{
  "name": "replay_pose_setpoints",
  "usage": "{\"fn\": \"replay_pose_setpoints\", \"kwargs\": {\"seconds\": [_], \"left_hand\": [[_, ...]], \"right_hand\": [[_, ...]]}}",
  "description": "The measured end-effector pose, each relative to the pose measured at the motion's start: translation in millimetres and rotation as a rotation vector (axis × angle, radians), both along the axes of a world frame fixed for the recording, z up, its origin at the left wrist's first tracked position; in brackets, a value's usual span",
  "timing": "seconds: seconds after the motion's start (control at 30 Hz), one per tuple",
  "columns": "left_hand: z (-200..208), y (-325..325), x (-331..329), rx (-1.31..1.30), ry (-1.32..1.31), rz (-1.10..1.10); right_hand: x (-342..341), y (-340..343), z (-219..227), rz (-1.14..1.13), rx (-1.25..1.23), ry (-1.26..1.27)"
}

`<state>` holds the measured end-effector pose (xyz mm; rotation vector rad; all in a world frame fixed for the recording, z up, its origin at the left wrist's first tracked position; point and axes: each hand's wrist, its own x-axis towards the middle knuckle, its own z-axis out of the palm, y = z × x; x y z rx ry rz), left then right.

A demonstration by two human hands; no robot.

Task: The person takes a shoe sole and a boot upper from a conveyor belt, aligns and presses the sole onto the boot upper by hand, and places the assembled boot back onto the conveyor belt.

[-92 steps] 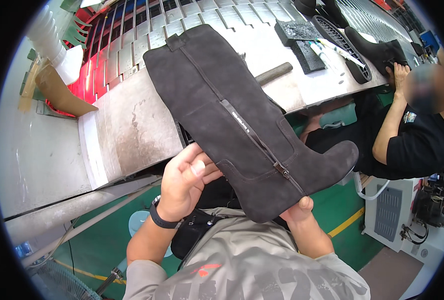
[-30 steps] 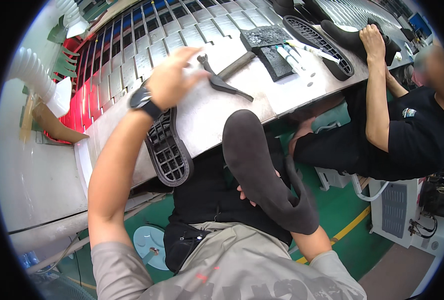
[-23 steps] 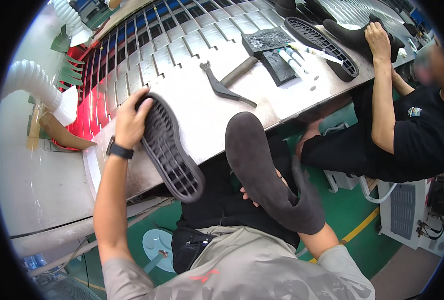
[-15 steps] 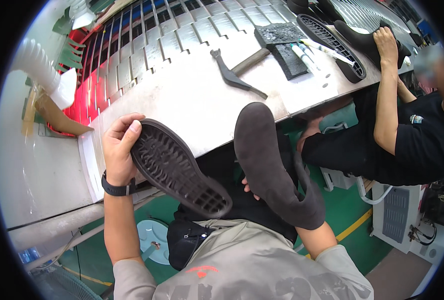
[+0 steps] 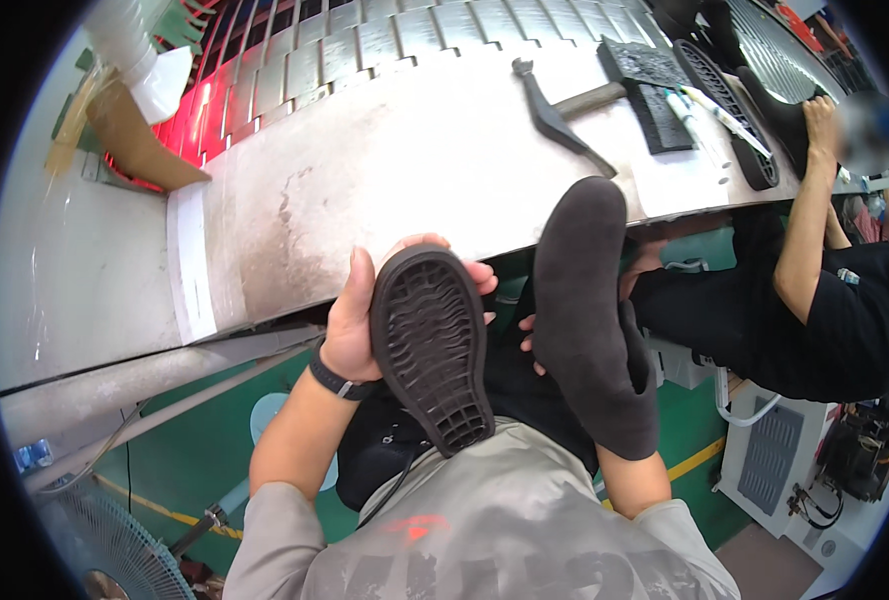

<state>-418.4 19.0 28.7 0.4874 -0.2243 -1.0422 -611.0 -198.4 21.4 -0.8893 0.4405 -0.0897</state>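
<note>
My left hand (image 5: 349,325) grips a dark shoe sole (image 5: 430,335) around its broad toe end. The sole's hollow, ribbed face is turned up, and its narrow heel points toward my body. To the right, a dark grey suede-like boot upper (image 5: 583,290) stands out with its toe toward the bench, carried by my right hand (image 5: 530,342). Only a few fingertips of that hand show past the boot's left side; the rest is hidden behind it. Sole and boot are apart, both over my lap near the bench edge.
On the bench (image 5: 385,190) lie a hammer (image 5: 555,120), black blocks (image 5: 655,95), several marker pens (image 5: 730,122) and another sole (image 5: 725,85). A slatted metal conveyor (image 5: 395,35) runs behind. At right, a co-worker's hand (image 5: 821,125) rests by a dark boot (image 5: 780,115).
My left hand has brought the sole rightward, closer to the boot, and turned it more upright. The boot is also steeper. The view has shifted, so the bench things appear farther right.
</note>
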Motion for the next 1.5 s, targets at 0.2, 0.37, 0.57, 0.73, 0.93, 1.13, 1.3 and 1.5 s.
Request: {"fn": "replay_pose_setpoints", "kwargs": {"seconds": [0.2,0.37,0.57,0.73,0.93,1.13,1.3,1.5], "left_hand": [[-13,-2,11,-0.057,-0.2,0.0],[-20,-1,9,-0.05,-0.209,0.03],[-8,-4,3,-0.021,-0.058,-0.028],[-3,-6,5,-0.002,-0.064,0.026],[5,3,9,0.048,-0.276,-0.017],[5,11,4,0.148,-0.373,0.006],[33,25,23,0.099,-0.206,0.283],[44,9,57,0.012,-0.342,0.3]], "right_hand": [[-5,-1,-14,0.051,-0.086,-0.01],[-4,2,-17,0.029,-0.053,0.019],[-4,2,-23,0.032,-0.01,0.009],[-5,1,-29,0.004,0.061,0.022],[-7,-2,-39,0.028,0.09,-0.009],[-10,-3,-49,0.022,0.133,0.024],[-11,-11,-64,0.05,0.143,0.03],[6,-6,-26,0.228,-0.447,0.19]]}}
